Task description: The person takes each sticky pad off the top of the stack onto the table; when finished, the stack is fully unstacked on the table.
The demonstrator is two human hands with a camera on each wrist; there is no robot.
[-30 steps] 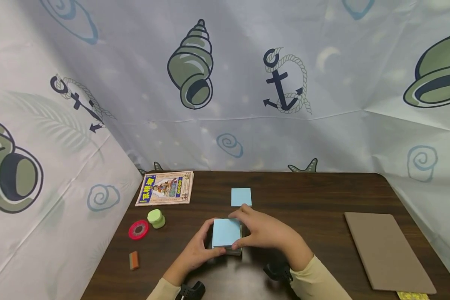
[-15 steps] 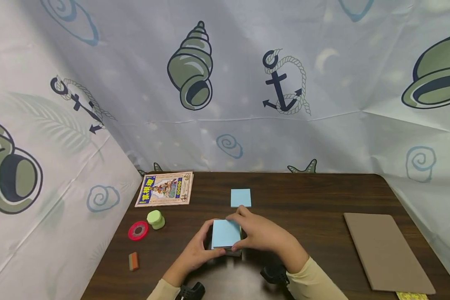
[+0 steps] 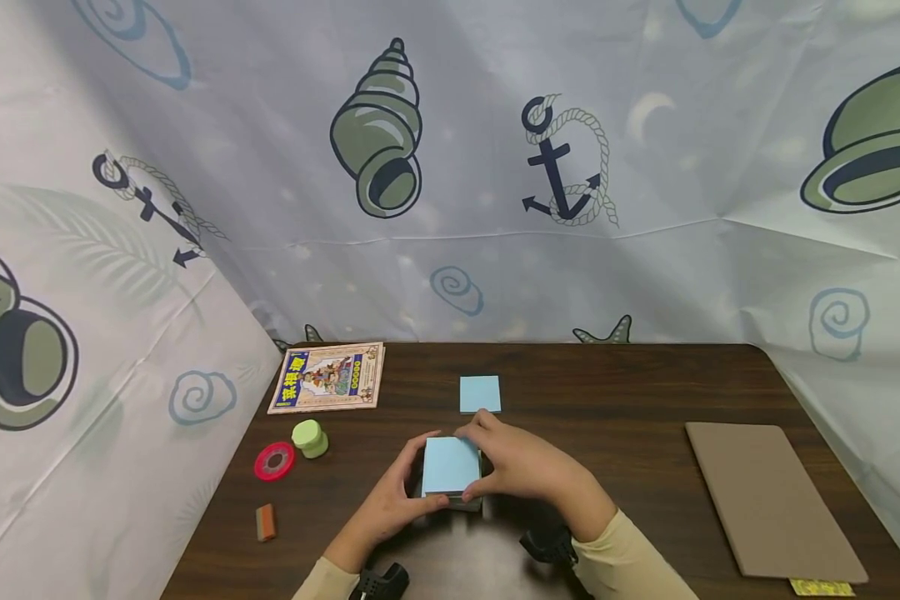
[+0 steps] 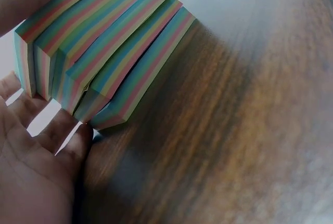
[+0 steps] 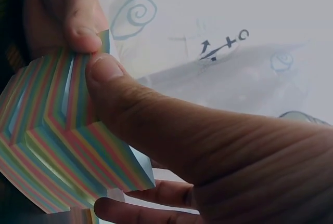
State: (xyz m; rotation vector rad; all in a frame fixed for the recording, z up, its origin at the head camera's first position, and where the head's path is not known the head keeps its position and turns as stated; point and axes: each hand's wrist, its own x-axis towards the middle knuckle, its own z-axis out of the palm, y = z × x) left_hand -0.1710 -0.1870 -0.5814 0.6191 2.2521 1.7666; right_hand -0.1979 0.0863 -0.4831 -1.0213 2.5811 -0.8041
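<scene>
A stack of sticky note pads (image 3: 452, 465) with a light blue top stands near the front middle of the table. My left hand (image 3: 386, 507) grips its left side, the thumb along the front edge. From the right, my right hand (image 3: 536, 467) holds the upper pads, thumb at the front corner and fingers at the back. In the left wrist view, several striped pads (image 4: 117, 39) are piled slightly uneven, with left fingers (image 4: 44, 130) against them. In the right wrist view, the right thumb (image 5: 106, 70) presses the top pad's edge close to the left thumb (image 5: 83, 37).
One light blue pad (image 3: 480, 394) lies behind the stack. On the left are a booklet (image 3: 330, 377), a light green round container (image 3: 311, 438), a red ring-shaped roll (image 3: 274, 461) and an orange-and-grey eraser-like block (image 3: 266, 522). A brown board (image 3: 772, 500) lies right, over something yellow.
Both hands keep their hold on the stack, which stays in place. The right wrist has shifted very slightly to the left.
</scene>
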